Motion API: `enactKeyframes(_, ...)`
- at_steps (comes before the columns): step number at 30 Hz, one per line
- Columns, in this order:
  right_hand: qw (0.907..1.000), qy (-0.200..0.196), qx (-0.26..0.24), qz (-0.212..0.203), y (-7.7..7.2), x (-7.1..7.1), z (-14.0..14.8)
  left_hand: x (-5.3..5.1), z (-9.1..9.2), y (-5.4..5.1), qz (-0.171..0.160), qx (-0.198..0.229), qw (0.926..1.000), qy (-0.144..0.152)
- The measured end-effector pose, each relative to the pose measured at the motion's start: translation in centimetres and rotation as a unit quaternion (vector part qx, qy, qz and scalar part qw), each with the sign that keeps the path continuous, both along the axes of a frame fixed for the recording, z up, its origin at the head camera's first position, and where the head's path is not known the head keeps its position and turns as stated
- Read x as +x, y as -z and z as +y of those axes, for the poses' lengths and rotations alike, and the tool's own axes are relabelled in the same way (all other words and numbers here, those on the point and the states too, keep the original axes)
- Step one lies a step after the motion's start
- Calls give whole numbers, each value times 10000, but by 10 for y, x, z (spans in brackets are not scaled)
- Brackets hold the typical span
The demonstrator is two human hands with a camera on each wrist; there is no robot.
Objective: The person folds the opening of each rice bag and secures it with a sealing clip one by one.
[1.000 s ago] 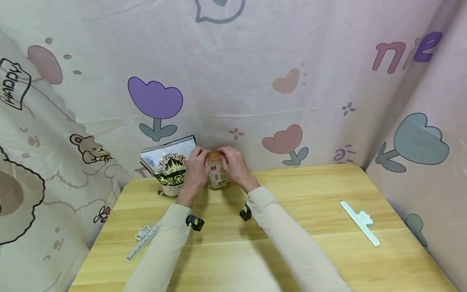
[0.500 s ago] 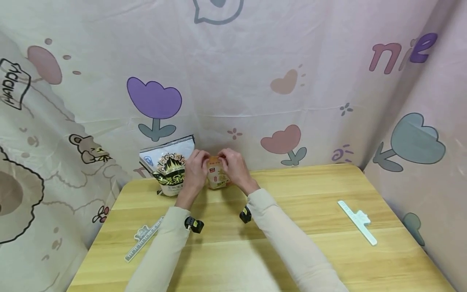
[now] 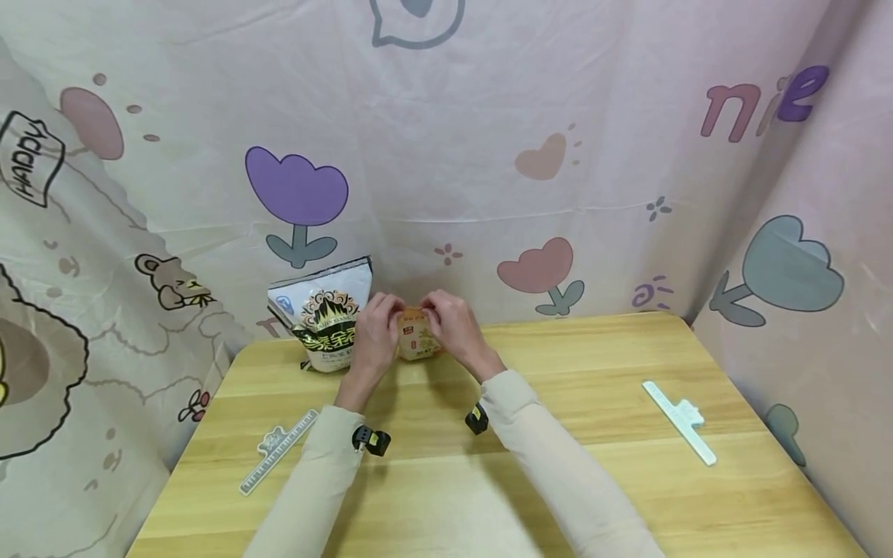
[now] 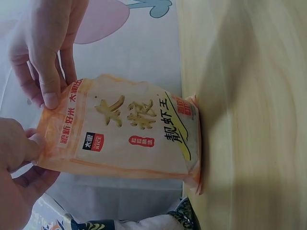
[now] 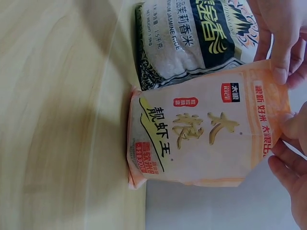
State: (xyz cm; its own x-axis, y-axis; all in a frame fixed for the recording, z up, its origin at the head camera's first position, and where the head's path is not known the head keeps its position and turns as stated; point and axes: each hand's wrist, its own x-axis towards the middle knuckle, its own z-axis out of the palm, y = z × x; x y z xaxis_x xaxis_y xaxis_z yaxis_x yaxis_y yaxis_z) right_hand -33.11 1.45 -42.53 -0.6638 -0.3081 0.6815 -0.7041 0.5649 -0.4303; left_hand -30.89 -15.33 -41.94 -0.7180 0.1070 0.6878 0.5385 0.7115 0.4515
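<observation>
A small orange-and-cream bag of rice [image 3: 416,346] stands upright on the table against the curtain. My left hand [image 3: 375,333] pinches its top edge at the left corner, thumb on the front face. At the right corner my right hand [image 3: 456,329] pinches the same edge. Both wrist views show the bag's printed front, the thumbs in front and fingers behind; the back is hidden. Just left of it, a larger white, black and gold bag of jasmine rice [image 3: 322,314] leans back, partly covered by my left hand in the head view.
A grey bag clip with a long ruled bar [image 3: 279,452] lies on the table left of my left forearm. Far to the right lies a pale mint bag clip [image 3: 680,422]. A printed curtain [image 3: 432,178] rises directly behind the bags along the wooden table's [image 3: 579,403] back edge.
Both hands have come down slightly along with the small rice bag's top edge, which sits lower than a second ago. The larger bag and both clips stay where they were.
</observation>
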Motion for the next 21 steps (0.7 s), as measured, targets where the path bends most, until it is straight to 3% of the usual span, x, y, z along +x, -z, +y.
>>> enactKeyframes(12, 9994, -89, -143, 287, 8, 16, 11, 18, 7, 5, 126, 45, 9999, 107)
enactKeyframes(21, 9994, -11, -103, 319, 7, 40, 22, 37, 15, 5, 537, 125, 9980, 307)
